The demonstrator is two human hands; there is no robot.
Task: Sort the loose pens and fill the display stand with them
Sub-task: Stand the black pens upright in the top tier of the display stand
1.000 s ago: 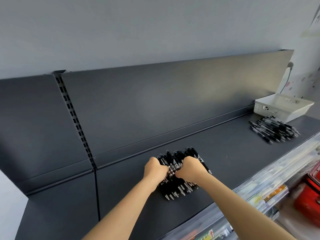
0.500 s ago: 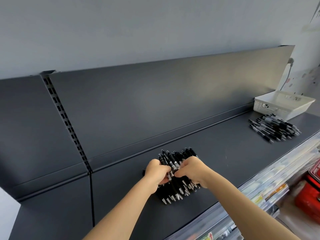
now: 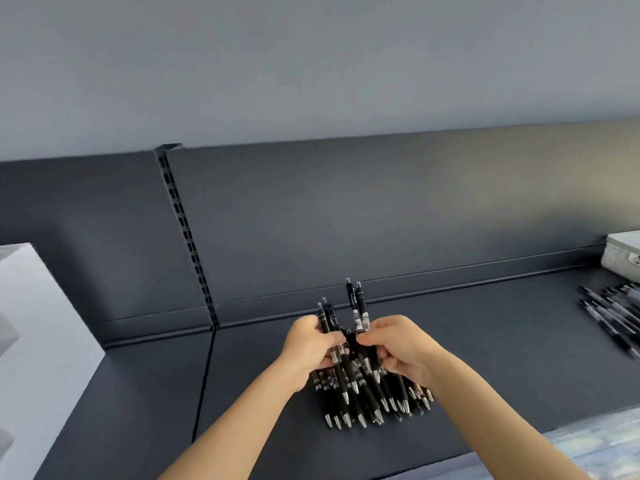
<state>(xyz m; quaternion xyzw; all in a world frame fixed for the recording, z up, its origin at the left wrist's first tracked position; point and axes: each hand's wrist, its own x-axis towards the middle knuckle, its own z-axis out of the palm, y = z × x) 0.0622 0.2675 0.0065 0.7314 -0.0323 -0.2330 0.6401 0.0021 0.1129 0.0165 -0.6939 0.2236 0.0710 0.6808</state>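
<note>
The left grip (image 3: 308,348) is curled round a left bunch (image 3: 326,318) of black pens. The right grip (image 3: 398,351) pinches a right bunch (image 3: 357,306), which stands nearly upright with tips down. The two grips are close together. Just under them the pile (image 3: 367,400) of pens lies on the dark shelf (image 3: 502,358), tips toward the person. The grips and forearms cover its middle part. Far right of the right grip is a second pile (image 3: 613,313), with a white basket (image 3: 623,252) behind it. Well left of the left grip stands a white box (image 3: 34,323). Behind the grips rises the back panel (image 3: 346,220) with a slotted rail (image 3: 187,237).
</note>
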